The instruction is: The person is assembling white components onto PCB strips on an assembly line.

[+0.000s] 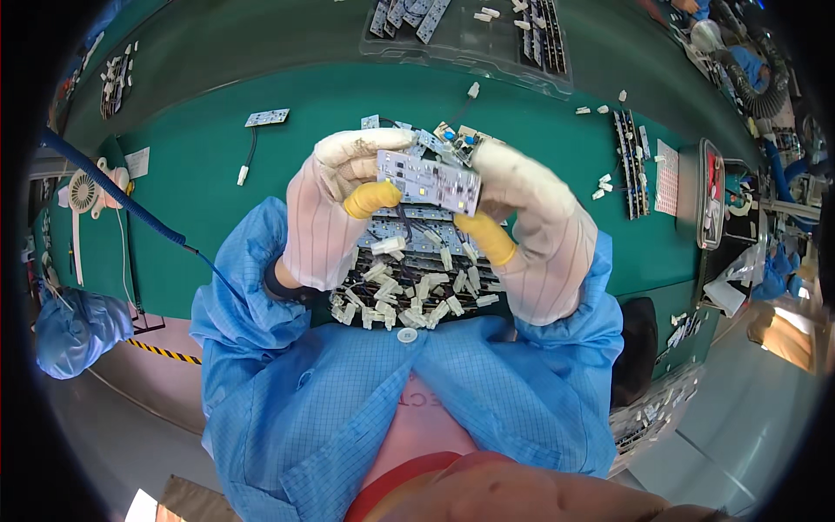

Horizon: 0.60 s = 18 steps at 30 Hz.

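Observation:
A white LED circuit board (428, 181) is held up level between my hands, its small yellow LEDs showing. My left hand (341, 191), in a white striped glove with a yellow thumb cover, pinches the board's left end. The right end sits between the yellow-covered thumb and fingers of my right hand (535, 213), gloved the same way. Close to my body, below the held board, lies a pile of similar boards with many white plug connectors (417, 300) on short dark wires. Just beyond the held board, more boards with blue components (459, 137) are partly hidden.
A clear plastic tray (470, 61) with boards stands at the far side of the green table (209, 191). One wired board (267, 117) lies at left, near a small fan (87, 191). A stack of boards (631, 165) is at right beside a metal-rimmed box (710, 196). A blue coiled cord (122, 191) crosses the left side.

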Available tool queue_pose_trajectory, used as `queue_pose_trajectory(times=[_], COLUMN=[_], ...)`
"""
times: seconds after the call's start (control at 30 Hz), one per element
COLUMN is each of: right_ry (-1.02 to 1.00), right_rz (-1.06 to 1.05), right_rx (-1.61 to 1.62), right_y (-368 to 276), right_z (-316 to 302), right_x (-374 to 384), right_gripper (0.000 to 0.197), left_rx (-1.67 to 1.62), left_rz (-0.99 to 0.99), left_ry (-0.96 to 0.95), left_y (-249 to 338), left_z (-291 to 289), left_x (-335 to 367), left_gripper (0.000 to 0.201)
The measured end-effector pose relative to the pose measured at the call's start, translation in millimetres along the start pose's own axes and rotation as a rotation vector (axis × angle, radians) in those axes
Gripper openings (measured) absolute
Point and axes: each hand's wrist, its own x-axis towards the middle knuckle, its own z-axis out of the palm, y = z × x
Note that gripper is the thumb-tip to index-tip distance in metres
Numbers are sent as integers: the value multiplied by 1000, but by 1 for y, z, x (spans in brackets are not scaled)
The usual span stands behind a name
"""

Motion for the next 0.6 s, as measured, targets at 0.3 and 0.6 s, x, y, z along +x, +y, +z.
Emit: queue_pose_trajectory(times=[0.3,0.6], right_ry=[125,126], right_rz=[-193,55], right_rx=[-104,177], right_y=[4,19], right_z=[11,10], right_x=[-2,6], right_gripper=[50,45], left_rx=[39,173], left_rz=[-38,25], left_ry=[-26,-5], left_y=[-6,6], left_z=[-5,-3], left_x=[-4,-10], left_gripper=[39,47])
